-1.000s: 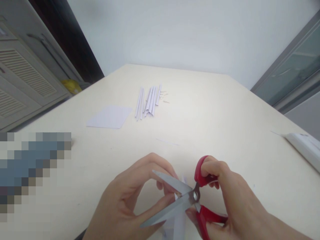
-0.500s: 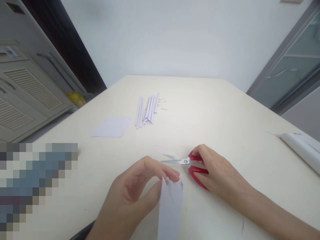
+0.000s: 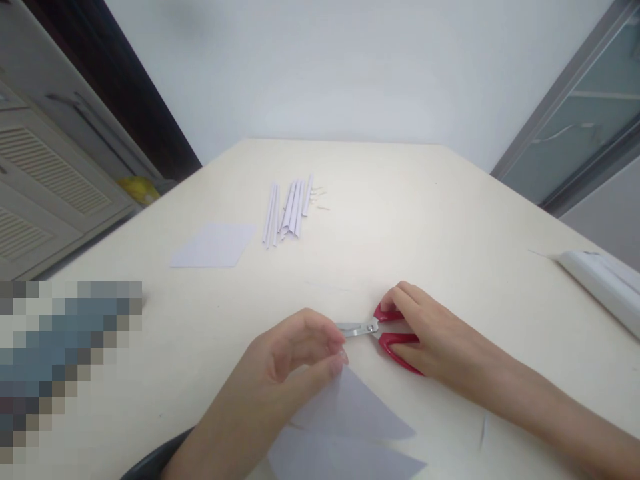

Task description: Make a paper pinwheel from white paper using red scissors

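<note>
My left hand (image 3: 285, 370) pinches the corner of a pale lilac paper piece (image 3: 350, 417) that lies near the table's front edge, fingers closed on it. Red-handled scissors (image 3: 383, 330) lie flat on the cream table (image 3: 450, 220), blades closed and pointing left toward my left fingers. My right hand (image 3: 425, 330) rests on the red handles, fingers curled over them.
A bundle of folded white paper strips (image 3: 287, 210) with small scraps beside it lies at the table's middle back. A square lilac sheet (image 3: 213, 245) sits left of it. A white object (image 3: 600, 280) lies at the right edge. A blurred patch covers the left.
The scissors went from cutting in the air to lying flat on the table under my right hand. The paper in my left hand has come down and spread out flat.
</note>
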A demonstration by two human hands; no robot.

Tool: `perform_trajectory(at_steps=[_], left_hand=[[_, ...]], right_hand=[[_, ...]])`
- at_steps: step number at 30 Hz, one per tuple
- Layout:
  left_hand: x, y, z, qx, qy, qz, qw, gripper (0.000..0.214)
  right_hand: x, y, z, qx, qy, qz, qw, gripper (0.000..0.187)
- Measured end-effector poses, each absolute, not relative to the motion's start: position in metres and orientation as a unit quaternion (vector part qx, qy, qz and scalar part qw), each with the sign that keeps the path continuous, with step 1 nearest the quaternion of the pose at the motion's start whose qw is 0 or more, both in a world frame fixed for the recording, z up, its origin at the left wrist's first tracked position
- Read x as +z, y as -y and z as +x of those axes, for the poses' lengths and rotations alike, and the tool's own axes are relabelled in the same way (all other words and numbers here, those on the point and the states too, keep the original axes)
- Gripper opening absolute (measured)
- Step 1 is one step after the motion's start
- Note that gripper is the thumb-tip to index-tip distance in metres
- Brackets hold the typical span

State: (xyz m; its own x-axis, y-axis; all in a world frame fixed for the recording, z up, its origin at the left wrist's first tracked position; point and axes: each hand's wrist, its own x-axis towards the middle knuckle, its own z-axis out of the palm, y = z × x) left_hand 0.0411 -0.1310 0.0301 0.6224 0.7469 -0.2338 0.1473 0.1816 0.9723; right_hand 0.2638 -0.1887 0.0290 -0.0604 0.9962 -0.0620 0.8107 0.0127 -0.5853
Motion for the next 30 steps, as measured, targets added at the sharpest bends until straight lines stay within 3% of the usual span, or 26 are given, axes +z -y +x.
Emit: perform_trajectory(at_steps=[12, 16, 19, 27, 30], left_hand=[[0.025, 0.131, 0.043, 0.237, -0.371, 0.561, 0.702, 0.007], [0.032, 0.133, 0.045, 0.254, -0.386, 0.520, 0.718, 0.013], [0.036, 0.133, 0.045, 0.286, -0.418, 0.501, 0.701, 0.016], [0.037, 0.135, 0.036, 0.287, -0.443, 0.474, 0.704, 0.018], [0.040, 0.133, 0.039, 0.281, -0.383, 0.429, 0.768, 0.016]], right_hand=[[0.037, 0.191, 0.259, 0.244, 0.690, -0.657, 0.181, 0.025], [0.042, 0.192, 0.257, 0.271, 0.668, -0.651, 0.237, 0.015], [0.050, 0.192, 0.257, 0.327, 0.647, -0.631, 0.277, 0.018], [0.057, 0.188, 0.259, 0.410, 0.595, -0.622, 0.301, 0.012], [0.058, 0.187, 0.259, 0.422, 0.580, -0.620, 0.318, 0.011]])
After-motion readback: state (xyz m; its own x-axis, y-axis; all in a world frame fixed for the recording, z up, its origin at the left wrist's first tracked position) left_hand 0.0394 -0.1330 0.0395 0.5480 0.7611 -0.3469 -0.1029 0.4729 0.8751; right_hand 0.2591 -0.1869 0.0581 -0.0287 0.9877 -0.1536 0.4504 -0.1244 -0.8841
